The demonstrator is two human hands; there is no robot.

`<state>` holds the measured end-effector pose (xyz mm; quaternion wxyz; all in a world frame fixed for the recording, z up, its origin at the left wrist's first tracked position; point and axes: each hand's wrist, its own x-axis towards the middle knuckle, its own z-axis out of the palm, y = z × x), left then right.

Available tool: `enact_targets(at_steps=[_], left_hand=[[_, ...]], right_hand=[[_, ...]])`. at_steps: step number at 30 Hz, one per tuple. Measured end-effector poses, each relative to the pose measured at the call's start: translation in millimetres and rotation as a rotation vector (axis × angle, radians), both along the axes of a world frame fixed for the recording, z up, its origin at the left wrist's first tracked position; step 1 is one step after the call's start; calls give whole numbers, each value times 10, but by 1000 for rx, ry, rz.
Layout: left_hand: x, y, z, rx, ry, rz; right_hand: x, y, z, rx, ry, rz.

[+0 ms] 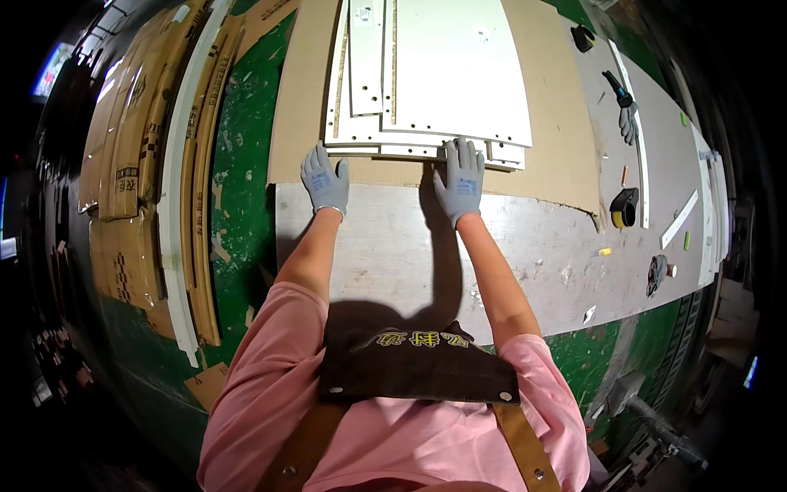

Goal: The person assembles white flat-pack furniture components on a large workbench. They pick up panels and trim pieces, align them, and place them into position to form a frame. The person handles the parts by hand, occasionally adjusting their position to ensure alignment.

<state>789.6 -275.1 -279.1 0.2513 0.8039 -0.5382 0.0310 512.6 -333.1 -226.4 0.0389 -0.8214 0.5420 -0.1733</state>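
Note:
A stack of white drilled panels (459, 74) lies ahead of me on a sheet of brown cardboard (561, 123). A narrow white board (366, 57) rests on top at its left. My left hand (325, 180), in a grey glove, is at the stack's near left corner, fingers stretched out and thumb apart. My right hand (462, 182), gloved alike, reaches the near edge right of the middle. Its extended fingertips lie against the panel edges, with the thumb held away. Neither hand is wrapped round a panel; whether the left fingertips touch the corner is hard to tell.
Long cardboard cartons (123, 164) stand left, beyond a strip of green floor (246, 131). On the grey worktable (525, 246) at right lie a tape roll (625, 207), a blue-black tool (616, 88), a grey glove (629, 123) and white strips (679, 220).

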Motion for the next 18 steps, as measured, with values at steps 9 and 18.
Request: enact_targets(at_steps=[9,18], left_hand=[[55,-95,-196,-12,-51,6],[6,-41,-208,-9,-8,1]], right_hand=[[-367,360,-278,17,-183,-128],[-1125,202,-510,-13,-882,-537]])
